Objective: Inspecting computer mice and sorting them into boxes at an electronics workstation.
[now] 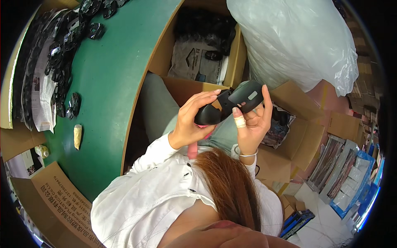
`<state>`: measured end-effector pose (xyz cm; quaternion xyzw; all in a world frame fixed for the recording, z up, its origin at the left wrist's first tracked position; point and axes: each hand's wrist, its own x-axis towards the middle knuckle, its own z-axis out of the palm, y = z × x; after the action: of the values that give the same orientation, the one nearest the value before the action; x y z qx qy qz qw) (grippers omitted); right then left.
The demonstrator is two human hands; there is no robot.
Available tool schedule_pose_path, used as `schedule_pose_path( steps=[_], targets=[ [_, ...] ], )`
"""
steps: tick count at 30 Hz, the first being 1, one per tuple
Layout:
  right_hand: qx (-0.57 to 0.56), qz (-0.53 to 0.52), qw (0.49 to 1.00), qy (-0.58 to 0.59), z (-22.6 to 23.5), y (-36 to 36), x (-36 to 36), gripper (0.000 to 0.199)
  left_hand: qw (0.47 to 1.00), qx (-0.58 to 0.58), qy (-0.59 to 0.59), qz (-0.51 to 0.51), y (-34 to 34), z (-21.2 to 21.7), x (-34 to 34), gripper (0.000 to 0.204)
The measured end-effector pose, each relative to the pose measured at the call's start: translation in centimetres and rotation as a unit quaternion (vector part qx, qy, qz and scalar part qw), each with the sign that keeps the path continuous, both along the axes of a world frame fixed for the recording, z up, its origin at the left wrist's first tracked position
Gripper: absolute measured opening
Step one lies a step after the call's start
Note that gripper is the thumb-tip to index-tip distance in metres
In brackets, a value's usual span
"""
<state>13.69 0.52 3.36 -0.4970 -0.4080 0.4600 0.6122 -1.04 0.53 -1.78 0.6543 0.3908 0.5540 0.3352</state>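
Black moulded plastic fills both hands: a glossy black computer mouse shell (231,105) is held up in the air above the person's lap, just to the right of the green tabletop (111,82). The left hand (192,122) wraps its lower, rounded end, fingers curled over the top and thumb beneath, a snug grip closed on the shell. The right hand (252,124) cups the upper end from behind, fingers spread around it and one finger wearing a pale plaster; its grip is also closed on the same piece. A silver bangle (245,153) sits at that wrist.

Judging from how the shell is tilted toward the face, the step in hand looks like checking or fitting the part rather than picking or placing. The next move would call for turning it between the two hands without loosening either hold, since the smooth surface could slip.

On the tabletop's far left side lie rows of small black plastic parts (62,53) on printed paper sheets, well apart from the hands. Beyond the tabletop's right edge, an open brown cardboard box (198,53) holds more dark pieces on newsprint, and a large translucent white plastic bag (293,41) bulges further right of it.
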Motion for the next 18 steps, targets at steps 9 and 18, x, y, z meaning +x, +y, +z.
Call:
schedule_pose_path(
  steps=[9, 18],
  targets=[
    [0.116, 0.075, 0.985, -0.101, -1.5, -0.4, 0.6, 0.052, 0.98, -0.12, -0.151, 0.038, -1.1, 0.7, 1.3, 0.075],
    [0.221, 0.07, 0.939, -0.254, -1.7, -0.3, 1.7, 0.036, 0.964, -0.166, -0.205, -0.005, -1.1, 0.9, 0.8, 0.079]
  ],
)
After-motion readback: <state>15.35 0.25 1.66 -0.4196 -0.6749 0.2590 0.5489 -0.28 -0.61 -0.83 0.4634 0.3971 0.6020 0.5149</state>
